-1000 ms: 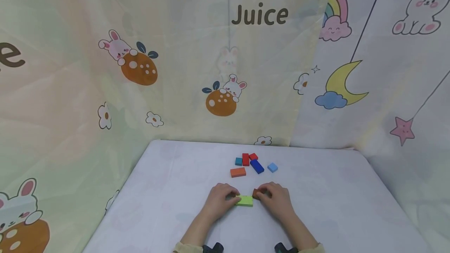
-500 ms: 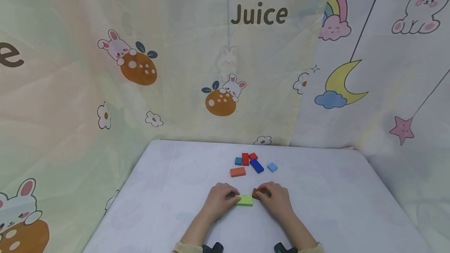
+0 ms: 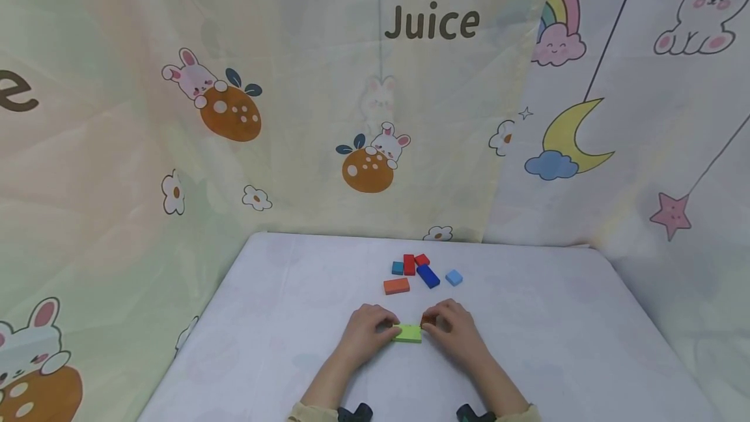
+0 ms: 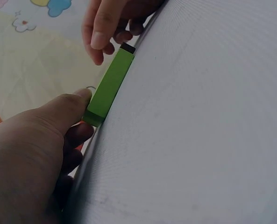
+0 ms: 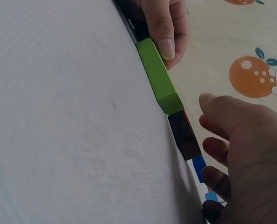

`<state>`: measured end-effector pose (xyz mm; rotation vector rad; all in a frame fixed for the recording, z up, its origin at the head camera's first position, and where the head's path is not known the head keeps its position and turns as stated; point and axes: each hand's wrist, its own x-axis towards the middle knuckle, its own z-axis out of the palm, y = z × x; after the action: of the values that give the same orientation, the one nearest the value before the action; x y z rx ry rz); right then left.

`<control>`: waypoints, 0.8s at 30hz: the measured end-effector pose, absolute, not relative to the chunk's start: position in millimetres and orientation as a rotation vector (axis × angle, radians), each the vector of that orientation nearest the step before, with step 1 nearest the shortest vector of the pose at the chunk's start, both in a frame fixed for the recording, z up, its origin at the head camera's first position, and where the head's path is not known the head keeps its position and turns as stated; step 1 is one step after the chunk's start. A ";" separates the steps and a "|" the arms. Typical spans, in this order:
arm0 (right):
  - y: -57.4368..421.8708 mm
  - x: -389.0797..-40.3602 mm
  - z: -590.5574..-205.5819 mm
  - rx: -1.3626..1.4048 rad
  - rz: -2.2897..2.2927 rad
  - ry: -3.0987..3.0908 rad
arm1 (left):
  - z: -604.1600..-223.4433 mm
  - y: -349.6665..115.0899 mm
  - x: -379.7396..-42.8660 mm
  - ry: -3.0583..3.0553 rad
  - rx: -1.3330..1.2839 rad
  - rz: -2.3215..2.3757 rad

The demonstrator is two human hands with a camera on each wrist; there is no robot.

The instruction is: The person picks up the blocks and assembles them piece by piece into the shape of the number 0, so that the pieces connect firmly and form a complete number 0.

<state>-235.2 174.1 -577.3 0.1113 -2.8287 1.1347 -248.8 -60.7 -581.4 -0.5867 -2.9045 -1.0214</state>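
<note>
A light green block (image 3: 408,333) lies on the white table. My left hand (image 3: 366,334) pinches its left end between thumb and fingers, also plain in the left wrist view. Past the block's other end sits a brown block (image 5: 184,135), dark in the right wrist view and close against the green one. My right hand (image 3: 456,331) hovers by the brown block with fingers loosely bent. In the right wrist view a gap shows between its thumb and that block. From the head, the right fingers partly cover the brown block.
Farther back lie an orange block (image 3: 396,286), a teal block (image 3: 398,268), two red blocks including a longer red block (image 3: 409,264), a dark blue block (image 3: 428,276) and a light blue block (image 3: 454,277). A printed cloth (image 3: 305,116) hangs behind the table.
My right hand has let go of the brown block and lifted slightly upward off it. My left hand and the green block have stayed in place.
</note>
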 end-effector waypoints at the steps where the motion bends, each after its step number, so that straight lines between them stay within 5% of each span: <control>1: 174.3 -234.6 -576.6 0.136 1.145 -2.834 | -581.3 -60.7 -248.8 -2.910 -0.579 -1.024; 24: 180.8 -229.5 -576.3 0.342 1.143 -2.811 | -583.5 -59.8 -249.8 -2.905 -0.571 -1.004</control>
<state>-229.5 180.8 -576.3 0.3417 -2.8113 1.1429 -249.8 -59.8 -583.5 -0.5710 -2.9050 -1.0042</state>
